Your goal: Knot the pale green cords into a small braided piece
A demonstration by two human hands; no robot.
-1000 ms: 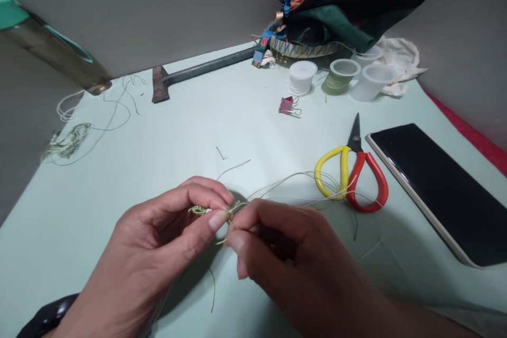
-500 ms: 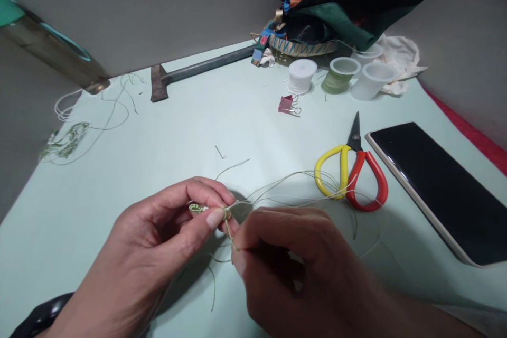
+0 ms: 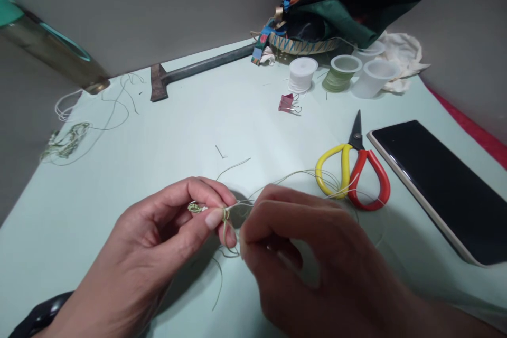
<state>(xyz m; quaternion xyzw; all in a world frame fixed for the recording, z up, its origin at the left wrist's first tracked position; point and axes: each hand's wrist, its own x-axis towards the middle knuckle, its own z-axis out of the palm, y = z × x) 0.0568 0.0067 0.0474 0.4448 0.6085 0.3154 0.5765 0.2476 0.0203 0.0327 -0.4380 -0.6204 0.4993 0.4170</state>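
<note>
My left hand [image 3: 158, 227] pinches a small knotted piece of green and white cord [image 3: 197, 207] between thumb and fingers. A tight knot of thin pale-green cord [image 3: 225, 215] sits just past my left thumb tip. Long strands [image 3: 285, 182] run from it to the right, and one short strand hangs down in a loop. My right hand [image 3: 317, 259] is close beside the knot, its thumb and forefinger closed on a hanging strand. Its fingers hide part of that strand.
Red-and-yellow scissors [image 3: 352, 179] lie under the strands, beside a black tablet or phone [image 3: 435, 190]. Cord spools [image 3: 340, 74], a pink binder clip [image 3: 287, 103], a metal hammer-like tool [image 3: 159, 83], loose cord [image 3: 67, 140] and a fabric bag [image 3: 340, 0] lie farther away.
My right hand has shifted up and to the right, now covering more of the strands. The strand below the knot hangs more loosely. My left hand stays nearly still.
</note>
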